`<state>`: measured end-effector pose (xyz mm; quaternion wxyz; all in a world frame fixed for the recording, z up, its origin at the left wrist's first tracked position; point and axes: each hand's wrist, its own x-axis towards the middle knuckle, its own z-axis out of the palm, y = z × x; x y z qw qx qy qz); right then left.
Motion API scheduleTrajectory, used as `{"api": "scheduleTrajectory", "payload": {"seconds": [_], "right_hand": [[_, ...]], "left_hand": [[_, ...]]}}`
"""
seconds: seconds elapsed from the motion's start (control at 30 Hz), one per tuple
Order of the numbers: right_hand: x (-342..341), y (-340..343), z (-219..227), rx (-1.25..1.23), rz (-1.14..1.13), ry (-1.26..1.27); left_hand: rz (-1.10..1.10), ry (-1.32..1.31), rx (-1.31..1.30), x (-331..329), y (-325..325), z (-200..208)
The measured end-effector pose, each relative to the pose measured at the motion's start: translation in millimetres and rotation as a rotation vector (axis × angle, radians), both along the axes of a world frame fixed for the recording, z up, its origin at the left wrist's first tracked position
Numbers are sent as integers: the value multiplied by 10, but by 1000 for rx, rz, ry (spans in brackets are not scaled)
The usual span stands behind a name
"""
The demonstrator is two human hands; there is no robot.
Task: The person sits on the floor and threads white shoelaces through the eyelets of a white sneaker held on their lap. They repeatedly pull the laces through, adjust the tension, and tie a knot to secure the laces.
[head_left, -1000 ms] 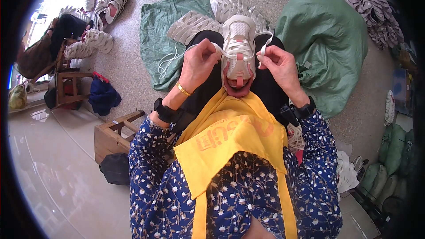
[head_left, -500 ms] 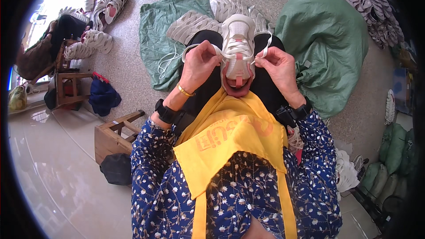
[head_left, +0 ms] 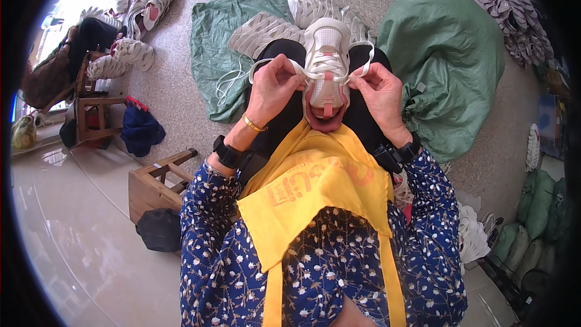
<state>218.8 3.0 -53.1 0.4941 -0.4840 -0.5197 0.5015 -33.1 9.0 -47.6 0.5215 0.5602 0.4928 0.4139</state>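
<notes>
A white sneaker point(head_left: 325, 60) with a pink tongue rests on my lap, toe pointing away from me. My left hand point(head_left: 273, 88) pinches one end of its white lace point(head_left: 273, 62) at the shoe's left side. My right hand point(head_left: 381, 94) pinches the other end of the lace at the right side. Both ends are pulled outward across the eyelets. A yellow apron point(head_left: 315, 188) covers my lap below the shoe.
Several white sneakers point(head_left: 266, 30) lie on a flat green sack point(head_left: 212, 36) ahead. A full green sack point(head_left: 448, 54) sits to the right. A wooden stool point(head_left: 158, 183) stands at my left. More shoes point(head_left: 142, 6) lie far left, and another pile of shoes point(head_left: 508, 0) lies top right.
Both hands have drawn the lace ends tighter and slightly lower across the shoe; the shoe stays on my lap.
</notes>
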Motion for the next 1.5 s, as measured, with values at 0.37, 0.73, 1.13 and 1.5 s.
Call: {"api": "scheduleTrajectory", "payload": {"seconds": [0.37, 0.73, 1.13, 1.5], "right_hand": [[4, -31, 22, 74, 22, -81], [-149, 26, 325, 411, 128, -672], [-6, 0, 187, -8, 110, -233], [112, -124, 347, -88, 47, -507]], "left_hand": [[-20, -76, -6, -21, -2, -43], [75, -88, 41, 42, -14, -103], [224, -21, 113, 128, -71, -105], [222, 347, 268, 225, -164, 67]]}}
